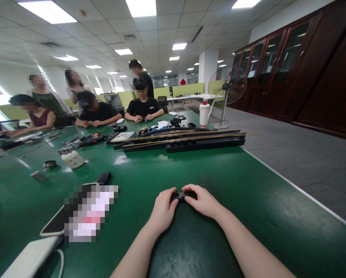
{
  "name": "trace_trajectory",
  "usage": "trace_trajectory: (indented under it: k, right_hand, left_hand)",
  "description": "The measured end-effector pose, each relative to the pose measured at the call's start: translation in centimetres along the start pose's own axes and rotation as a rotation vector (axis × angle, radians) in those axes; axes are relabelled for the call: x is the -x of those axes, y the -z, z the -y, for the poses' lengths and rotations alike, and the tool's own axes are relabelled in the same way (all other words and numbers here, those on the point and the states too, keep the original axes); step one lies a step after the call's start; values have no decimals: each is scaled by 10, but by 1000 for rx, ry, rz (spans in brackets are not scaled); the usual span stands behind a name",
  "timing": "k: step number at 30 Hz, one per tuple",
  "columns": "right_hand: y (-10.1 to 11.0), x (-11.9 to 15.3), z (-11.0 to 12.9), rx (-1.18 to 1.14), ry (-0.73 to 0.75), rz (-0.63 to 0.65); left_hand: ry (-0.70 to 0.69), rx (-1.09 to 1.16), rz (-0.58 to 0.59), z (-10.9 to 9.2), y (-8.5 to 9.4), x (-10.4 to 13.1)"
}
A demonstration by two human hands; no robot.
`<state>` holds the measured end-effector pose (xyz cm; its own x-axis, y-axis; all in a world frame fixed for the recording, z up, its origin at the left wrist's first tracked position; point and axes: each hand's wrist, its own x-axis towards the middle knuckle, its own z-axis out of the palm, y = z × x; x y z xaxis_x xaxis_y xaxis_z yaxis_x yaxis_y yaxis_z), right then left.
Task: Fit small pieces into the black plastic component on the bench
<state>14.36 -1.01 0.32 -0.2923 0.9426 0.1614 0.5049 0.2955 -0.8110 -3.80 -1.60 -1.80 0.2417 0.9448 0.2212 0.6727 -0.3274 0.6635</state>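
Between both hands is a small dark object [180,195] with a yellowish patch on top, held low over the green table [219,170]. My left hand [163,210] grips its left end, thumb in front and fingers behind. At the other end, my right hand [203,200] pinches it the same way. The fingers cover much of the object, and its exact kind cannot be made out. To the left of my hands lie a dark tablet-like panel with a pale rim [71,208] and a small black item [103,178].
Long black strips with thin brass-coloured rods [190,141] lie across the table ahead. A white bottle with a red cap [204,114] stands behind them. Left are a white round container [72,158] and a white slab [31,256] with a cable. Several people sit or stand beyond.
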Motion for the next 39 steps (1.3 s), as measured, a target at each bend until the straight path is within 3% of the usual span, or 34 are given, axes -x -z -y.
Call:
trace_trajectory:
  k: [39]
  right_hand:
    - [0, 2, 4, 35, 30, 16]
  left_hand:
    - [-11, 8, -8, -2, 0, 0]
